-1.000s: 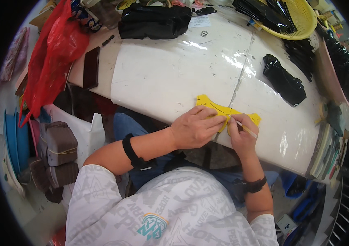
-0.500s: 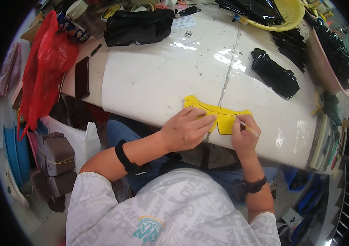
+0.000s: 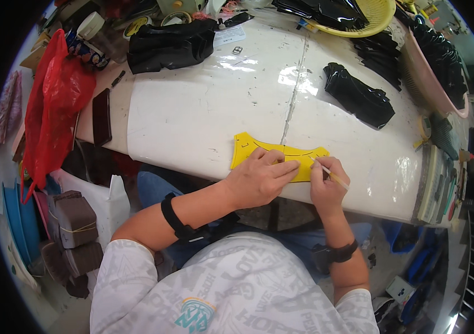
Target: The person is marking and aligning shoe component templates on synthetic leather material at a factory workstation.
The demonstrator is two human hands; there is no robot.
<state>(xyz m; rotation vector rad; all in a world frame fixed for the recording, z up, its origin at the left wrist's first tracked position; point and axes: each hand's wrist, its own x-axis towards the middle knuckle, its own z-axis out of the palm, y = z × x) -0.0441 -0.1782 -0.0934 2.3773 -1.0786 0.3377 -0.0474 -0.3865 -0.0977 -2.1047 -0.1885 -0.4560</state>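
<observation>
A yellow shaped piece (image 3: 243, 151) with a curved upper edge and dark drawn lines lies at the near edge of the white table (image 3: 203, 106). My left hand (image 3: 258, 181) rests on its middle, fingers stretched out and pressing it down. At its right end, my right hand (image 3: 328, 188) pinches a slim pale pen (image 3: 338, 180). The pen's tip meets the yellow surface near the curved line. Part of the piece is hidden under my left fingers.
Black glossy material lies folded at the right (image 3: 359, 96), with a black bundle (image 3: 171, 45) at the far left. A yellow basket (image 3: 379, 22) and a pink basket (image 3: 431, 80) hold more. A phone (image 3: 101, 117) and a red plastic bag (image 3: 59, 89) are at the left.
The view has shifted slightly, so the table's contents sit further left. My left hand has slid rightward along the yellow piece, closer to my right hand. The pen stays in my right hand.
</observation>
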